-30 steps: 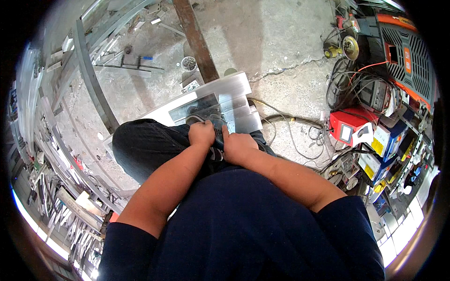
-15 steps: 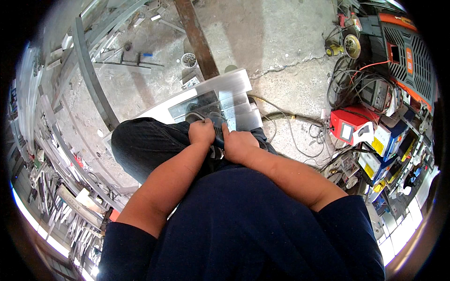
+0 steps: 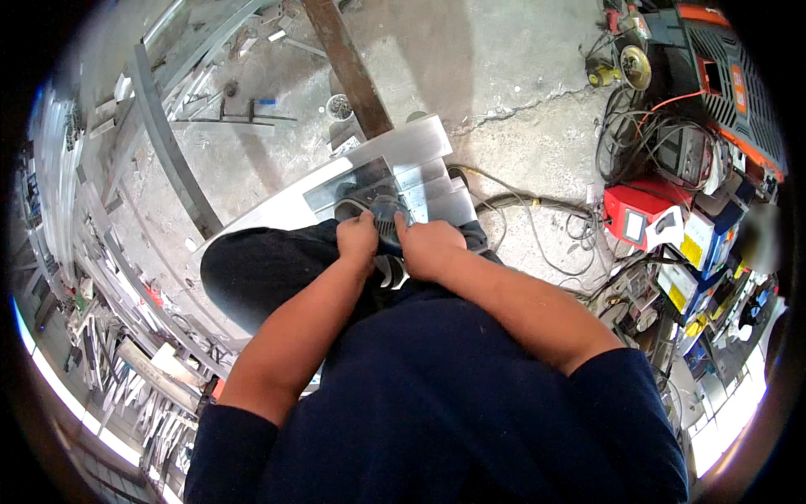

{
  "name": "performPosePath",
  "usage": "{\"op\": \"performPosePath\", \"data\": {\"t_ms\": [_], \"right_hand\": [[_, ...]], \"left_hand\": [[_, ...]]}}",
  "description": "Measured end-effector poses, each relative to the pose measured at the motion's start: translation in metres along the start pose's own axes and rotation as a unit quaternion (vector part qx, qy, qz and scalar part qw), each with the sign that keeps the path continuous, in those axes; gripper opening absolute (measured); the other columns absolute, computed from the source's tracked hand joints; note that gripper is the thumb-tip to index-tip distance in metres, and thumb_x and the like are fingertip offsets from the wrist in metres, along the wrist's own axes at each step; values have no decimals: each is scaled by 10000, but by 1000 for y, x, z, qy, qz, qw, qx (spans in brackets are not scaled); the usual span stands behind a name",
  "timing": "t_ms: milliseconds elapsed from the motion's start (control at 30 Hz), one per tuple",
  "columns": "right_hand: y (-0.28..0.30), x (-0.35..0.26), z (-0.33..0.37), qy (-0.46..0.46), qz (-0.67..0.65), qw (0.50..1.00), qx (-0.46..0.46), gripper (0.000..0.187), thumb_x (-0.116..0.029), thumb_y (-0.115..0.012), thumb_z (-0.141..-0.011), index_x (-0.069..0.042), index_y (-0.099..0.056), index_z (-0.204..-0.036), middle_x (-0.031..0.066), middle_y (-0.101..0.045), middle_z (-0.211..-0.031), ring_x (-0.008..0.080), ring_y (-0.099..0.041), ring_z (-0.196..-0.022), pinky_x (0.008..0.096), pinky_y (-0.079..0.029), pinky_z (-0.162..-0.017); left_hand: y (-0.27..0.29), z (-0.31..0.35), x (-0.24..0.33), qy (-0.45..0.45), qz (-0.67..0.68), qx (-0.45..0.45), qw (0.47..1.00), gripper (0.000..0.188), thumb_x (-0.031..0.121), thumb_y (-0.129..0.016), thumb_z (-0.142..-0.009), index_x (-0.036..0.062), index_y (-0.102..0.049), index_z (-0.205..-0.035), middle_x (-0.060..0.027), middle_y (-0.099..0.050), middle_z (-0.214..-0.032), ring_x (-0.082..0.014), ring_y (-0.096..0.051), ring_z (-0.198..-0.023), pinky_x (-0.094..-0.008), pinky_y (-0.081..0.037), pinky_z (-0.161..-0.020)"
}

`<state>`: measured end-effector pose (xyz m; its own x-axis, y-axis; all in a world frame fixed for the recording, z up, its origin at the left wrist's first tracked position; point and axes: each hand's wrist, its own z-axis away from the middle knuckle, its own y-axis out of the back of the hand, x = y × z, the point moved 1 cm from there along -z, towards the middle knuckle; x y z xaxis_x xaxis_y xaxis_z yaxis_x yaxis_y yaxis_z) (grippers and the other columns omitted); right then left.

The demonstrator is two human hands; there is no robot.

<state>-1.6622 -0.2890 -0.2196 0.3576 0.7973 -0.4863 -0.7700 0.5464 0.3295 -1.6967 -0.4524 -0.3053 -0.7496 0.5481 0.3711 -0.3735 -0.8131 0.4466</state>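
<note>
Across the grey concrete floor (image 3: 520, 59), we see the left hand (image 3: 358, 238) and right hand (image 3: 431, 250) wrapped round a dark, rounded tool (image 3: 386, 225) near a shiny silver metal panel (image 3: 411, 141), work seemingly under way, how much remains unclear.

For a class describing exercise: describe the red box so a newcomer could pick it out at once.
Start at the big orange-and-grey slatted machine at the upper right. Below and left of it, right of the person's right hand, is the red box. Its bright red colour and pale square panel set it apart from the blue-and-white boxes nearby.
</note>
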Motion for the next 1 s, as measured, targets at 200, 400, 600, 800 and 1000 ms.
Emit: {"op": "performPosePath", "data": {"t_ms": [200,400,600,800,1000], "right_hand": [[2,5,36,45,12,998,30,758,-176,-604,-780,31,-289,-1438,232,-629,-1013,353,-666,-811,443,-536,-734],[-2,39,61,7,25,996,86,892,-169,-687,-717,-21,-224,-1465,229,-625,-1014,373,-655,-850,457,-531,-750],[-13,123,111,-42,-243,941,233,755,-165,-652,-668,-22,-411,-1369,252,-658,-1003,364,-657,-930,416,-515,-842],[-11,168,151,-41,-483,844,229,566,-93,-609,-669,35,-513,-1212,138,-651,-858,187,-617,-636,310,-513,-609],[-18,195,158,-13,-544,802,247,419,-38,-592,-699,44,-533,-1106,124,-650,-848,163,-582,-554,302,-512,-537]], "left_hand": [[10,49,25,-17,30,-45,998,333,232,-548,-923,-77,-670,-936,-131,-667,-765,-193,-590,-665,-354,-467,-646],[-16,100,38,-187,13,-79,979,430,246,-555,-941,-100,-557,-1198,-192,-678,-959,-210,-646,-868,-302,-495,-782],[38,182,82,-203,-29,-156,966,484,327,-630,-913,-33,-575,-1233,-123,-689,-1023,-174,-648,-929,-298,-497,-847],[180,229,41,-336,109,276,894,348,209,-599,-947,-40,-586,-1189,-132,-691,-949,-184,-669,-816,-300,-547,-771],[255,275,-47,-281,207,414,841,293,252,-599,-947,-10,-622,-1074,-122,-687,-888,-179,-660,-735,-293,-545,-696]]}}
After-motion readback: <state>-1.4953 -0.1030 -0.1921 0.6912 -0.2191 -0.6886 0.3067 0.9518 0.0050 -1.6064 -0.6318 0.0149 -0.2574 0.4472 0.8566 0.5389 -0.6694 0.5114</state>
